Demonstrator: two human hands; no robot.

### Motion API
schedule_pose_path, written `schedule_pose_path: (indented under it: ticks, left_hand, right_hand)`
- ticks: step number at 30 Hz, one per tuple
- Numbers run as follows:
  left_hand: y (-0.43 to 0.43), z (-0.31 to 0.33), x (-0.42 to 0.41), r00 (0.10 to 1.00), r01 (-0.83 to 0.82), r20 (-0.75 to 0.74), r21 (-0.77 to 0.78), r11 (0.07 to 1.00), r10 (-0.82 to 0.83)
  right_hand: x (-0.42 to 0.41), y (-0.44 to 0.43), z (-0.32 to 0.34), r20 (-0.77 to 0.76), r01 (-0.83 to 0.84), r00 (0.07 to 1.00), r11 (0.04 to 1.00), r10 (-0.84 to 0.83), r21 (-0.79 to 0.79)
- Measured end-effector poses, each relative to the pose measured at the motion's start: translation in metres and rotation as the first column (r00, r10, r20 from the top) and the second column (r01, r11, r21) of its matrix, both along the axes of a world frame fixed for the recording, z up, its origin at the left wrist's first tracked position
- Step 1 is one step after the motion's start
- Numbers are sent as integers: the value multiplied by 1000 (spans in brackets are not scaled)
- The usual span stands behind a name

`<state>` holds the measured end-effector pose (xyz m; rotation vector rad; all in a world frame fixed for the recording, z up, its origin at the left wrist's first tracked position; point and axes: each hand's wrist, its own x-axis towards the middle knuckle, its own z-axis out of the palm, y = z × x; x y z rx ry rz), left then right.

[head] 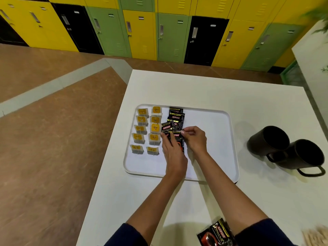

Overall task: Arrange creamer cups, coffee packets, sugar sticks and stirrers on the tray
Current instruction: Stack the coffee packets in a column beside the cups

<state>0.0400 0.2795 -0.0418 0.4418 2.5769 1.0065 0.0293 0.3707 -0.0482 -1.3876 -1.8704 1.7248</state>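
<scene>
A black coffee packet (177, 139) lies at the near end of the row of coffee packets (175, 118), which overlap one another in a line running away from the person, a little left of the middle of the white tray (213, 139). The right hand (194, 139) pinches the packet's far right corner between thumb and curled fingertips. The left hand (173, 153) lies over the packet's left side with its fingers stretched forward; whether it grips the packet or only presses on it cannot be told. One packet of the row, the tilted packet (166, 128), sits askew just beyond the left fingertips. To the left of the row, tea bags (147, 128) with yellow tags stand in two columns that fill the left part of the tray, while the tray's right half is bare. The tray rests on a white surface (213, 89). Near the person, just beside the right sleeve, a loose packet (216, 233) of the same kind lies on the surface, and a blurred pile of wooden stirrers (316, 236) shows at the bottom right corner. Two dark mugs (287, 150) stand touching each other to the right of the tray. Behind the surface, beyond a brown floor (53, 139), runs a wall of yellow, green and black lockers (142, 32).
</scene>
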Motion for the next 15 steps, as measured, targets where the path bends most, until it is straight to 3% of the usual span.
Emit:
schedule_pose_path:
  ticks: [15]
  left_hand:
    - [-2, 6, -5, 997, -65, 41, 150, 986, 60]
  right_hand:
    - [-3, -6, -3, 8, 35, 999, 999, -36, 38]
